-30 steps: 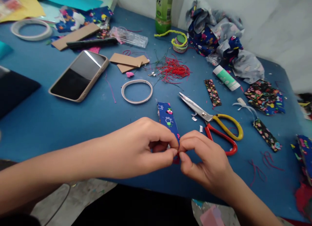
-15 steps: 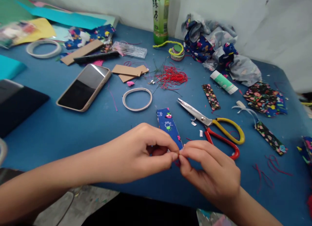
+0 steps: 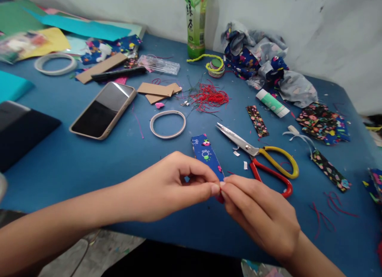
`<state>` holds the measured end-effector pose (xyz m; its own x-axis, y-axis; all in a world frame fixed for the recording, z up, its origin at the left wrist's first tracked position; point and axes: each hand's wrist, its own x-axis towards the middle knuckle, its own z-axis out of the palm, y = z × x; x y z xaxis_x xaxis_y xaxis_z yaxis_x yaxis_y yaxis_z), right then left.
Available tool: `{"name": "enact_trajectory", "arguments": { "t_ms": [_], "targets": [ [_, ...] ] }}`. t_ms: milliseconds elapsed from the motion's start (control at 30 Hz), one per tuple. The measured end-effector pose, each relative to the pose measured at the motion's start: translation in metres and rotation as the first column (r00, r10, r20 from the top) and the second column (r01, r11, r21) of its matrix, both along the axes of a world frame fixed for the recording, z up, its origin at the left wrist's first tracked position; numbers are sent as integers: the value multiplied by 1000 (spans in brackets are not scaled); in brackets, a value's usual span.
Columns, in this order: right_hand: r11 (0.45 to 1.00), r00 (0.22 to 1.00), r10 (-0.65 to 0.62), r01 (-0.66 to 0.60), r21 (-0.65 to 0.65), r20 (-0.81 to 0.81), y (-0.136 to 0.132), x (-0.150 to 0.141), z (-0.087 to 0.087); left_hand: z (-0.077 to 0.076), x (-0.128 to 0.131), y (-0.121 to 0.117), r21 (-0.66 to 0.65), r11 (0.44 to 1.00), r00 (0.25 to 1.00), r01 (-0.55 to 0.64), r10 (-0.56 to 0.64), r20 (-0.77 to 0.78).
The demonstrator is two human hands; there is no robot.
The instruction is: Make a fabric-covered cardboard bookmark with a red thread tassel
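A blue fabric-covered strip [image 3: 207,154] with a cartoon print lies in front of me, its near end running under my fingertips. At that end my left hand [image 3: 182,187] is closed in a pinch, thumb against forefinger. My right hand [image 3: 262,213] pinches at the same spot, its fingertips touching the left ones. A bit of red string [image 3: 220,198] shows just below the meeting fingertips; most of it is hidden by the fingers. Right of the strip lie scissors [image 3: 250,149] with one yellow and one red handle, blades apart.
Tape rings [image 3: 168,137], a phone [image 3: 103,110], a red thread pile [image 3: 210,96] and cardboard pieces [image 3: 155,89] lie beyond my hands. A glue stick [image 3: 273,103], floral strips [image 3: 330,169] and crumpled fabric [image 3: 262,58] are at right. A green bottle [image 3: 196,26] stands at the back.
My right hand has turned slightly, its fingers now straighter and closer together over the pinch point. My left hand keeps its pinch. The strip stays in place.
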<state>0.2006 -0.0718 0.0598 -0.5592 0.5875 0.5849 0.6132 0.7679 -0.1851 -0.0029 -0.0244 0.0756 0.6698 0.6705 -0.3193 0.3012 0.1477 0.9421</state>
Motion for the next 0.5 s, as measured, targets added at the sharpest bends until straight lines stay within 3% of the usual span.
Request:
{"name": "enact_trajectory", "arguments": {
  "t_ms": [267, 500],
  "targets": [
    [1000, 1000, -11, 11, 20, 22, 0, -3, 1, -2, 1, -1, 55, 998, 1000, -5, 6, -13],
    [998, 997, -64, 64, 0, -51, 1, -6, -1, -1, 2, -2, 83, 997, 999, 5, -2, -40]
  ]
}}
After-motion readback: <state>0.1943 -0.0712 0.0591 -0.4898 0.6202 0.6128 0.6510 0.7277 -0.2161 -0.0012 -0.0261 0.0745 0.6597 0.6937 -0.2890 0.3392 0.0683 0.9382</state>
